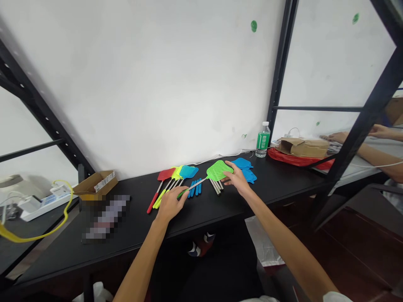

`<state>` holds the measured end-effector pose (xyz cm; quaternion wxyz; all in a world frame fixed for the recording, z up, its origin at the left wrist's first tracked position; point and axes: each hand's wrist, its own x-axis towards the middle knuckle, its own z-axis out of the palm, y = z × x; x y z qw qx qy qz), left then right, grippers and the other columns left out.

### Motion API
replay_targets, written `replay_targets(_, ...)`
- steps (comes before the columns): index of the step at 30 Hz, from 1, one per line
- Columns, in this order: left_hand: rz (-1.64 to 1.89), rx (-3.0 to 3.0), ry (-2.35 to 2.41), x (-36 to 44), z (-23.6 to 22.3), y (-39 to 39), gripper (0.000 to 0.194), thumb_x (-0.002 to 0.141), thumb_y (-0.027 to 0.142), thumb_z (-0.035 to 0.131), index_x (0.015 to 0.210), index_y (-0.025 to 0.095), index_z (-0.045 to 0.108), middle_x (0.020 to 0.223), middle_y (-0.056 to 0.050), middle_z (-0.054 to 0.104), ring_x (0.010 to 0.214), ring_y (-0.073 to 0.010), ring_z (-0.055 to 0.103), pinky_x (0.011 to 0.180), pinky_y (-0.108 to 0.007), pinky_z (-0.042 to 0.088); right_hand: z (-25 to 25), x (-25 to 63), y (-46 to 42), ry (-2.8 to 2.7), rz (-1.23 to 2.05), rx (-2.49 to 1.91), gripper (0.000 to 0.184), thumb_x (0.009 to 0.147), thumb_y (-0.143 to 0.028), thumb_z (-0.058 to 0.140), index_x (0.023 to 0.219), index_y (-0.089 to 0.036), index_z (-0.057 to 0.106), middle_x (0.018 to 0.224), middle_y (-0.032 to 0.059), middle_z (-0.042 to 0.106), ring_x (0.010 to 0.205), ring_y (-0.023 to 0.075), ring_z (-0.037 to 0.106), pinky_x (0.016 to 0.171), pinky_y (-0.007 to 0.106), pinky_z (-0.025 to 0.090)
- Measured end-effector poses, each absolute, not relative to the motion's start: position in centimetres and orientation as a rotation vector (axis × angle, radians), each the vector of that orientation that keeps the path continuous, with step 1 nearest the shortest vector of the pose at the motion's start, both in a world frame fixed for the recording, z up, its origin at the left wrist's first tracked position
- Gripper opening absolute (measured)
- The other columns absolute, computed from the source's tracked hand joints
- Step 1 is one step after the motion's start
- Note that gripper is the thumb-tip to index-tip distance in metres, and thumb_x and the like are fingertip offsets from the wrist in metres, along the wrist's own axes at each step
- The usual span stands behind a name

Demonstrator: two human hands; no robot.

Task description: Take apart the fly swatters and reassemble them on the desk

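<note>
Head view: a green fly swatter (216, 171) held above the black tabletop (132, 222).
In the head view, the left hand (171, 204) grasps the swatter's green handle, while the right hand (238, 180) has its fingers spread at the far edge of the mesh; whether they pinch it I cannot tell. Just left of the mesh lie blue handle sleeves (197, 188), and metal rods (215, 187) lie below it. Blue swatter heads (242, 163) rest just beyond the right hand, near a bottle (262, 141). A red swatter (165, 174) lies beside the left hand with several others.
</note>
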<state>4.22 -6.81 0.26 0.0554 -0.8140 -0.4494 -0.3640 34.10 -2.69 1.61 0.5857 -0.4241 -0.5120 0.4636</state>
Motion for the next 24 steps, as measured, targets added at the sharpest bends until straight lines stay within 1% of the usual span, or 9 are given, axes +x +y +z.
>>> replay_targets(4,-1.071,-2.48,-1.388,4.2,0.3,-6.8,0.028,0.095,0.038,0.048,0.107,0.026,0.07,0.105,-0.002,0.074,0.095,-0.0204,0.069,0.082,-0.031,0.053,1.4,33.9,-2.8,-1.234,1.054,-0.984,0.058,0.081,-0.03,0.063,0.136,-0.022,0.049,0.106,0.0087,0.066,0.068,0.0164,0.07,0.053,0.026,0.058)
replay_targets(6,-1.065,-2.472,-1.386,4.1,0.1,-6.7,0.028,0.095,0.038,0.048,0.107,0.026,0.07,0.104,-0.002,0.075,0.094,-0.0203,0.07,0.082,-0.03,0.053,1.1,33.6,-2.7,-1.252,1.023,-0.986,0.057,0.081,-0.031,0.062,0.136,-0.022,0.05,0.103,0.008,0.068,0.067,0.0164,0.07,0.052,0.026,0.057)
replay_targets(8,-1.068,-2.447,-1.372,4.1,0.0,-6.7,0.028,0.095,0.038,0.049,0.107,0.026,0.071,0.105,-0.002,0.075,0.094,-0.0205,0.07,0.081,-0.03,0.053,0.6,33.3,-2.6,-1.262,0.985,-0.997,0.058,0.082,-0.03,0.061,0.138,-0.02,0.049,0.095,0.0069,0.069,0.066,0.0175,0.07,0.052,0.027,0.057)
replay_targets(11,-1.068,-2.41,-1.359,4.0,-0.2,-6.7,0.028,0.095,0.037,0.049,0.108,0.026,0.071,0.106,-0.002,0.075,0.094,-0.0205,0.07,0.081,-0.03,0.053,0.0,32.9,-2.4,-1.28,0.935,-1.043,0.061,0.082,-0.029,0.06,0.14,-0.016,0.048,0.077,0.0046,0.07,0.064,0.0203,0.07,0.055,0.03,0.058)
replay_targets(14,-1.055,-2.379,-1.355,3.9,-0.3,-6.7,0.028,0.095,0.038,0.049,0.108,0.026,0.071,0.106,-0.001,0.075,0.094,-0.0197,0.07,0.082,-0.03,0.053,-0.4,32.7,-2.3,-1.312,0.906,-1.093,0.062,0.084,-0.029,0.058,0.142,-0.014,0.046,0.07,0.0044,0.07,0.065,0.0217,0.07,0.057,0.032,0.057)
replay_targets(18,-1.002,-2.362,-1.385,4.1,-0.2,-6.8,0.029,0.096,0.04,0.048,0.109,0.027,0.07,0.107,0.0,0.074,0.094,-0.0184,0.07,0.081,-0.028,0.052,-0.5,32.7,-2.2,-1.343,0.905,-1.101,0.062,0.086,-0.03,0.058,0.144,-0.012,0.044,0.074,0.0066,0.071,0.067,0.022,0.071,0.058,0.031,0.057)
replay_targets(20,-0.985,-2.363,-1.401,4.2,-0.1,-6.8,0.03,0.097,0.04,0.046,0.111,0.028,0.069,0.109,0.001,0.074,0.095,-0.0183,0.069,0.081,-0.028,0.051,-0.4,32.7,-2.2,-1.331,0.926,-1.087,0.064,0.085,-0.031,0.058,0.145,-0.013,0.042,0.079,0.0074,0.072,0.067,0.0213,0.071,0.056,0.029,0.056)
replay_targets(24,-0.975,-2.324,-1.459,4.3,-0.1,-6.6,0.032,0.097,0.038,0.044,0.118,0.028,0.066,0.115,-0.001,0.071,0.099,-0.0194,0.068,0.081,-0.028,0.052,-0.3,32.6,-2.4,-1.324,0.956,-1.045,0.076,0.084,-0.032,0.058,0.152,-0.018,0.027,0.093,0.007,0.072,0.067,0.0175,0.069,0.051,0.025,0.054)
